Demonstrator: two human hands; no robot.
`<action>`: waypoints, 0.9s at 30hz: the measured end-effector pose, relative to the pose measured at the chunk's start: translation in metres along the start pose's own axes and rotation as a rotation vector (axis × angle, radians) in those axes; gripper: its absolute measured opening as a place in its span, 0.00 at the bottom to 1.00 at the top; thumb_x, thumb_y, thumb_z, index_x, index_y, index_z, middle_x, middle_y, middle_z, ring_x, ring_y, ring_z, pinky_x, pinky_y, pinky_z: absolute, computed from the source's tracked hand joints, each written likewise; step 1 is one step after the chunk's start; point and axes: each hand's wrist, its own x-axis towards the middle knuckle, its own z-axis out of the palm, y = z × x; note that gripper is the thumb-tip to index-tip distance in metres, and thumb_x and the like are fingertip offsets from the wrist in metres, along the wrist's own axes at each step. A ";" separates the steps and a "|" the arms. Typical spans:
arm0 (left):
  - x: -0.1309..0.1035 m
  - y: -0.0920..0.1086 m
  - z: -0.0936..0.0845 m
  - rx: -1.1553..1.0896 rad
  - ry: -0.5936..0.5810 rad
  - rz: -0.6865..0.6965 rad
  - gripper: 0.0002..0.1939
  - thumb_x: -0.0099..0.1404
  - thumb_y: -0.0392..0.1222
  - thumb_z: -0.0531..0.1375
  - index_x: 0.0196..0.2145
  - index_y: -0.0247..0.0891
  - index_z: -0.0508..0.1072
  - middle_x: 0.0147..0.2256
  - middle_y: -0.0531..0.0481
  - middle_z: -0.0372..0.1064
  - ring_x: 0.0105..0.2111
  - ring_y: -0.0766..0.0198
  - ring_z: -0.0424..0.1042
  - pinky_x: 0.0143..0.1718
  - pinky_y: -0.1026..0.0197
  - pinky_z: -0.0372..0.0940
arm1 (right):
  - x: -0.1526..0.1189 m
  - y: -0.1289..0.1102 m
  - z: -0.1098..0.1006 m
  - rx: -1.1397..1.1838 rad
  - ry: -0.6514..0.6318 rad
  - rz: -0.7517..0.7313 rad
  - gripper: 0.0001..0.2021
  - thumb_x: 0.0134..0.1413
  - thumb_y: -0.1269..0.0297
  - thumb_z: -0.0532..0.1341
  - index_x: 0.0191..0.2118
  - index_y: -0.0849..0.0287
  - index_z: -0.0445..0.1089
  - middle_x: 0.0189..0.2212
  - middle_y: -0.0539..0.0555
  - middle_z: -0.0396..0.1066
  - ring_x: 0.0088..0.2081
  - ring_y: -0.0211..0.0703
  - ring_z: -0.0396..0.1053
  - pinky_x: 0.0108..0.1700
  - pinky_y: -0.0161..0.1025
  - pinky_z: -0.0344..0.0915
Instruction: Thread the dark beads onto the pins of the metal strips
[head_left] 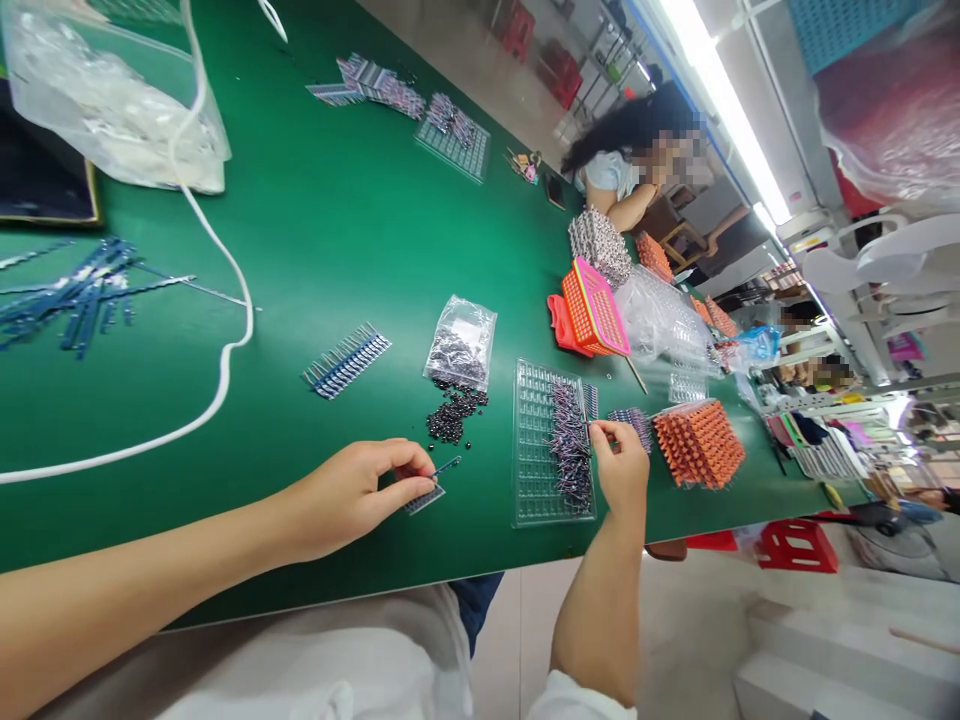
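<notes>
My left hand (375, 490) pinches a thin blue strip (448, 466) above a small flat piece (425, 501) near the table's front edge. My right hand (621, 462) is at the right side of a clear compartment tray (534, 440), its fingertips together; what they hold is too small to name. A heap of thin dark and pink pieces (571, 450) lies on the tray's right part. Black beads (452, 415) are spilled below an open clear bag (463, 340). Left of the bag, a row of blue strips with pins (347, 362) lies on the green table (315, 260).
A white cable (225, 375) curves over the left side, near loose blue strips (94, 290) and a plastic bag (120, 110). Rightward stand an orange basket (592, 310) and an orange stack (699, 444). A person (630, 165) sits across the table.
</notes>
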 end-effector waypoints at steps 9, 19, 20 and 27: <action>0.003 0.001 -0.001 -0.085 0.087 -0.087 0.14 0.65 0.53 0.57 0.33 0.39 0.73 0.29 0.53 0.72 0.31 0.62 0.69 0.35 0.62 0.61 | -0.013 -0.019 0.010 -0.126 0.036 -0.153 0.15 0.61 0.56 0.57 0.41 0.60 0.77 0.38 0.60 0.73 0.43 0.51 0.69 0.50 0.51 0.64; 0.004 -0.001 -0.005 -0.147 0.176 -0.120 0.13 0.64 0.51 0.58 0.32 0.38 0.72 0.28 0.53 0.71 0.30 0.62 0.68 0.33 0.61 0.61 | -0.101 -0.109 0.078 0.219 -0.290 -0.194 0.10 0.65 0.66 0.55 0.44 0.56 0.73 0.38 0.55 0.73 0.41 0.41 0.71 0.43 0.40 0.69; 0.005 0.000 -0.006 -0.150 0.185 -0.126 0.13 0.64 0.51 0.58 0.32 0.38 0.72 0.28 0.53 0.71 0.30 0.62 0.68 0.33 0.61 0.61 | -0.101 -0.110 0.081 0.220 -0.278 -0.185 0.10 0.65 0.66 0.55 0.44 0.56 0.73 0.38 0.55 0.73 0.40 0.41 0.71 0.42 0.40 0.69; 0.007 0.000 -0.007 -0.137 0.189 -0.129 0.13 0.64 0.50 0.58 0.32 0.38 0.73 0.28 0.52 0.72 0.30 0.62 0.69 0.33 0.61 0.61 | -0.084 -0.113 0.081 0.152 -0.266 -0.248 0.11 0.65 0.67 0.54 0.45 0.56 0.73 0.37 0.55 0.71 0.40 0.41 0.69 0.42 0.40 0.68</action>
